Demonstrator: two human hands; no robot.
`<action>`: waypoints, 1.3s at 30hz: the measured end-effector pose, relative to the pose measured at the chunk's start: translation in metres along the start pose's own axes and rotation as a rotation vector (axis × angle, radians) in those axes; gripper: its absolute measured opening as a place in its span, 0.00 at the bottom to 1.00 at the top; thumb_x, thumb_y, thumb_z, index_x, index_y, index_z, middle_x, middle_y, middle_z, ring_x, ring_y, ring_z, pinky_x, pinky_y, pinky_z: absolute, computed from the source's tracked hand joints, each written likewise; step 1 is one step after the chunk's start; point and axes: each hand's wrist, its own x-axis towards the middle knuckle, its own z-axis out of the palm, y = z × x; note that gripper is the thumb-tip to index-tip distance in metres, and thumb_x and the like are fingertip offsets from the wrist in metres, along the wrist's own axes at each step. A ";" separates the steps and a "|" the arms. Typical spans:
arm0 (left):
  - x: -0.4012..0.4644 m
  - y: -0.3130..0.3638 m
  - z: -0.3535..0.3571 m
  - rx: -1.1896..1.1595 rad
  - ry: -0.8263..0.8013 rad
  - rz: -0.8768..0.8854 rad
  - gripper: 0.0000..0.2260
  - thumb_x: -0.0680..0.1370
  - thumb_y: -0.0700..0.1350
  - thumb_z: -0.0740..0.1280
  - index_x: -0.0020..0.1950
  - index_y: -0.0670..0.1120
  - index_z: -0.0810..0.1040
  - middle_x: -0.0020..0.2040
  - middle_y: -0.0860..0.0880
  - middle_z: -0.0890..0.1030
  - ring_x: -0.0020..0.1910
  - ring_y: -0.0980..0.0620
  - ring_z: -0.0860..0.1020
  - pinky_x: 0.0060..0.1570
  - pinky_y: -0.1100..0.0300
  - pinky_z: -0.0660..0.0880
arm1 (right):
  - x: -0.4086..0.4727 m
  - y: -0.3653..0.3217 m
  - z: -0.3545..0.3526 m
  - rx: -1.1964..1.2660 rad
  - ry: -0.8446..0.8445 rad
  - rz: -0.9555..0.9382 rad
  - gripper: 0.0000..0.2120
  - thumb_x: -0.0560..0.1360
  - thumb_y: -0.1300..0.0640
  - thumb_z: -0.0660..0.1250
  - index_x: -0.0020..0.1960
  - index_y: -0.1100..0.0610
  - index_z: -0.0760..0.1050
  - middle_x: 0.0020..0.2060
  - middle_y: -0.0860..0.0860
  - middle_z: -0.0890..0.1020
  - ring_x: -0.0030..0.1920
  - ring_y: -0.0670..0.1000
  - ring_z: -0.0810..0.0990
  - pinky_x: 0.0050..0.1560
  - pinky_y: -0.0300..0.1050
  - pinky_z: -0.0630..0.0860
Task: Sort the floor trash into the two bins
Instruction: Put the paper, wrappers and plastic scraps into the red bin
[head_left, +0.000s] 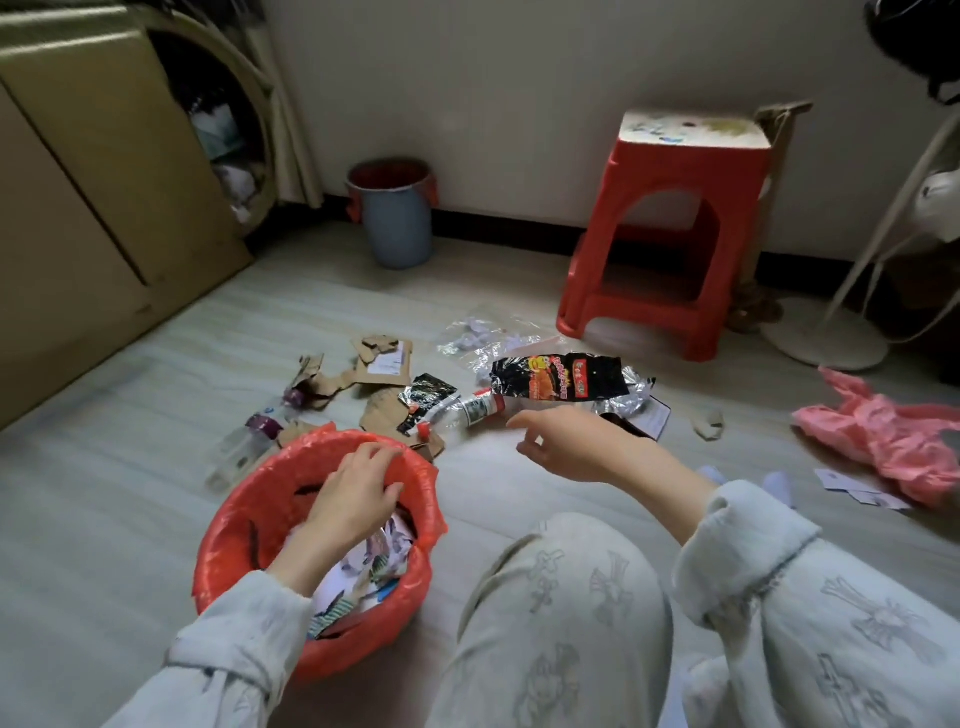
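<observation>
A bin lined with a red bag (239, 525) stands on the floor in front of me, holding paper scraps. My left hand (353, 493) reaches into it, fingers curled over the far rim of the liner. My right hand (566, 441) hovers with loose fingers, holding nothing, just short of a crushed clear bottle with a red cap (462, 410) and a black snack wrapper (558, 382). Torn cardboard pieces (382, 364) lie behind the bin, another clear bottle (244, 441) to its left. A blue bin with a red liner (395, 218) stands by the far wall.
A red plastic stool (660, 228) stands at the back right, a white fan base (826, 338) beside it. A crumpled pink bag (893, 441) and paper slips (857, 486) lie at right. Clear plastic film (488, 332) lies near the stool. Brown cabinets (78, 218) line the left.
</observation>
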 end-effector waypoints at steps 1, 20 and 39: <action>0.003 0.010 -0.005 -0.024 0.013 0.053 0.18 0.77 0.44 0.62 0.67 0.49 0.70 0.65 0.48 0.71 0.65 0.48 0.69 0.63 0.54 0.67 | -0.002 0.005 0.001 -0.025 -0.025 0.012 0.19 0.80 0.52 0.57 0.69 0.51 0.66 0.62 0.52 0.77 0.60 0.55 0.76 0.59 0.51 0.74; 0.163 0.312 0.185 0.179 -0.455 0.691 0.19 0.79 0.45 0.59 0.71 0.49 0.65 0.70 0.48 0.65 0.68 0.48 0.65 0.62 0.53 0.68 | -0.113 0.321 0.069 0.363 0.058 0.773 0.21 0.78 0.50 0.59 0.70 0.53 0.64 0.66 0.54 0.72 0.65 0.55 0.71 0.61 0.46 0.68; 0.274 0.344 0.393 0.291 -0.360 1.083 0.35 0.57 0.36 0.78 0.61 0.48 0.69 0.56 0.47 0.79 0.51 0.46 0.80 0.36 0.58 0.80 | -0.043 0.458 0.212 0.404 -0.024 0.747 0.30 0.76 0.40 0.58 0.75 0.43 0.52 0.77 0.48 0.47 0.76 0.51 0.42 0.72 0.49 0.55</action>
